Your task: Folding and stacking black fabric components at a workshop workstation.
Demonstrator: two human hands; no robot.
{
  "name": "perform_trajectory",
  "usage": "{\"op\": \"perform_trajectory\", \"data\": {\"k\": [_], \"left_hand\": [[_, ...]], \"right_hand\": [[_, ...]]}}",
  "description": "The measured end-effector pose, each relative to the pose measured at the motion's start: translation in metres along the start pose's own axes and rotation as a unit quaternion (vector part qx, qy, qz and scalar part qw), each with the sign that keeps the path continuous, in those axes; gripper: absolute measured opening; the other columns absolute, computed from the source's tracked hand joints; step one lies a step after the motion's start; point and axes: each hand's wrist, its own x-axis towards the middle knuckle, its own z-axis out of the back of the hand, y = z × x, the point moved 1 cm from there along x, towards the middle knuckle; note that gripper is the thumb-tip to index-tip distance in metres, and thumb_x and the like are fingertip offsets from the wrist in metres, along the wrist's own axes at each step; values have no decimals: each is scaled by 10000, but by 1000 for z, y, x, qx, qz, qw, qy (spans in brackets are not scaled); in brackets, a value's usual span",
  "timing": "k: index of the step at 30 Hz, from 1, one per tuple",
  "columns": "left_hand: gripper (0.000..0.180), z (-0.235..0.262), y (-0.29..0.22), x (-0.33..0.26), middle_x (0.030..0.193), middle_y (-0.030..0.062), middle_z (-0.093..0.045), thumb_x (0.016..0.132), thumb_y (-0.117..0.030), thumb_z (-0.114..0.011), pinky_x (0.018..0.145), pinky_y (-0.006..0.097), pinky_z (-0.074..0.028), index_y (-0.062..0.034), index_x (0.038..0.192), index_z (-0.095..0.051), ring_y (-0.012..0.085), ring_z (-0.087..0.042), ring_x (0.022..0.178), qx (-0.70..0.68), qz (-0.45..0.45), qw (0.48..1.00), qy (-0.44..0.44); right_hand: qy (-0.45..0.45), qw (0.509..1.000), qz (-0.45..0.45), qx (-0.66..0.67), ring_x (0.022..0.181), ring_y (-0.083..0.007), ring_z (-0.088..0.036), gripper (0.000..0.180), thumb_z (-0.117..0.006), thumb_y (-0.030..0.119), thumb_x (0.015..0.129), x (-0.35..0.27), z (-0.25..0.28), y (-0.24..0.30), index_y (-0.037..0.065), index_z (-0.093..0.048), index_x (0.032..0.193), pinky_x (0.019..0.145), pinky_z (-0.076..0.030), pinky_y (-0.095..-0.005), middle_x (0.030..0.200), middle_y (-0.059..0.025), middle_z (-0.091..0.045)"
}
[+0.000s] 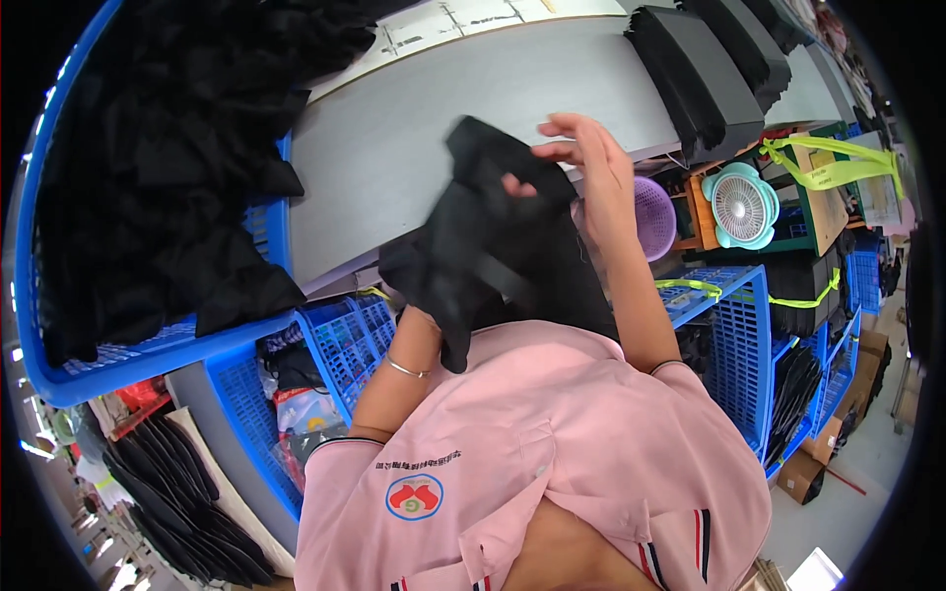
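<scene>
A piece of black fabric [493, 231], partly blurred, is held up in front of my chest over the table's near edge. It drapes over my left forearm and covers most of my left hand [517, 186], of which only some pink fingertips show among the folds. That hand appears to grip the cloth from beneath. Beside the fabric's upper right edge, my right hand [599, 172] is raised with its fingers stretched out and apart. Its fingertips are close to the cloth; whether they touch it I cannot tell.
A blue crate [168, 360] heaped with black fabric [168, 177] stands left of the grey table [394, 148]. Stacked black pieces [700, 84] lie at its far right. Right of me are a purple basket [655, 219], a teal fan [740, 206] and blue crates [739, 345].
</scene>
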Motion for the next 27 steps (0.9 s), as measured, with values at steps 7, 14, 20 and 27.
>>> {"op": "perform_trajectory", "data": {"k": [7,14,20,27], "left_hand": [[511,-9,25,-12,1426,119,-499,942,-140,-596,1129,334,-350,-41,1425,-463,257,-469,1316,-268,80,958,-55],[450,5,23,-49,1357,143,-553,975,-204,-561,1054,379,-433,-28,1383,-488,272,-524,1248,88,29,995,23],[475,-2,43,-86,1294,91,-603,974,-303,-599,984,367,-504,-64,1375,-510,225,-590,1160,-545,290,775,-133],[448,-4,52,-100,1219,82,-643,995,-340,-562,891,359,-548,-55,1341,-544,214,-627,1065,-456,289,837,-81]], "right_hand": [[46,753,424,-501,1050,-313,-620,655,-763,28,706,-36,-13,-11,65,-529,1317,894,-510,-398,1219,-126,-604],[5,730,397,-557,755,-169,-637,270,-647,-11,735,-33,7,-48,33,-656,1001,587,-499,-313,841,-48,-644],[26,969,-213,-120,688,-60,-547,209,-554,109,829,-28,44,-76,15,-682,965,613,-402,-202,821,18,-644],[11,946,71,-317,781,-123,-641,237,-642,119,865,-36,10,-43,-22,-662,1055,726,-498,-249,910,-100,-688]]}}
